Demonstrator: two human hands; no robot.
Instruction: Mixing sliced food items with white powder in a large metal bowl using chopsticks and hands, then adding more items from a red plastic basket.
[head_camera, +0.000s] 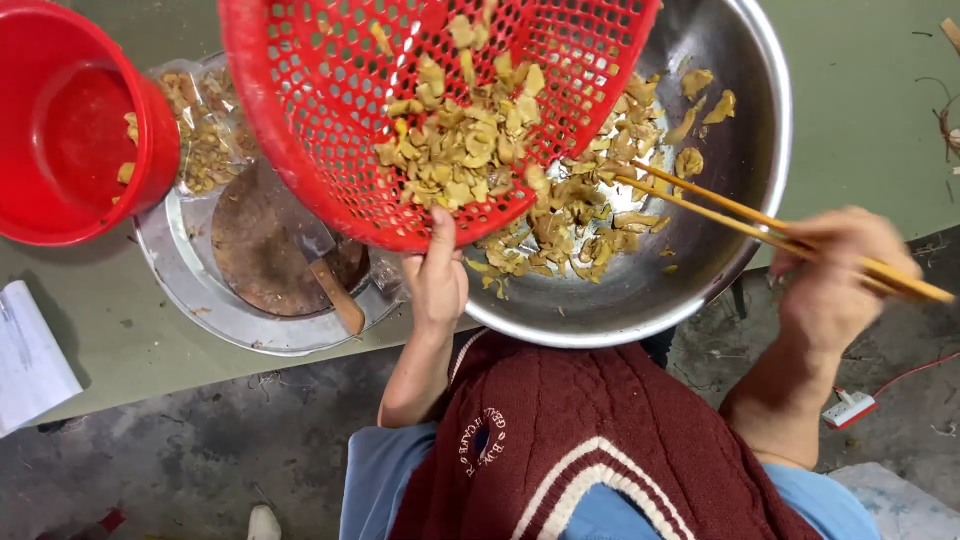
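Head view is looking straight down, with a white sheet of paper (30, 360) lying at 8 o'clock on the green tabletop (860, 120). At 10 o'clock a red bucket (75, 130) is sitting, touching a clear bag (205, 125) of yellowish pieces. Just below them a flat metal tray (190, 290) is carrying a round wooden board (255, 245) and a cleaver with a wooden handle (335, 295).

Toward 12 o'clock a red mesh basket (330, 130) is being held tilted over a large steel bowl (740, 170), its lower rim overlapping the bowl's left side. Pale yellow-brown food pieces (460, 140) are lying in the basket and spilling into the bowl, where more are heaped at its middle.

The left hand (438, 275) is gripping the basket's near rim at 6 o'clock, thumb pressed on the outside, the other fingers hidden behind the mesh.

At 3 o'clock the right hand (835, 275) is closing its fingers around 2 wooden chopsticks (720, 205), whose tips are reaching into the heap in the bowl. A white power strip (848, 408) is lying on the floor at 4 o'clock.
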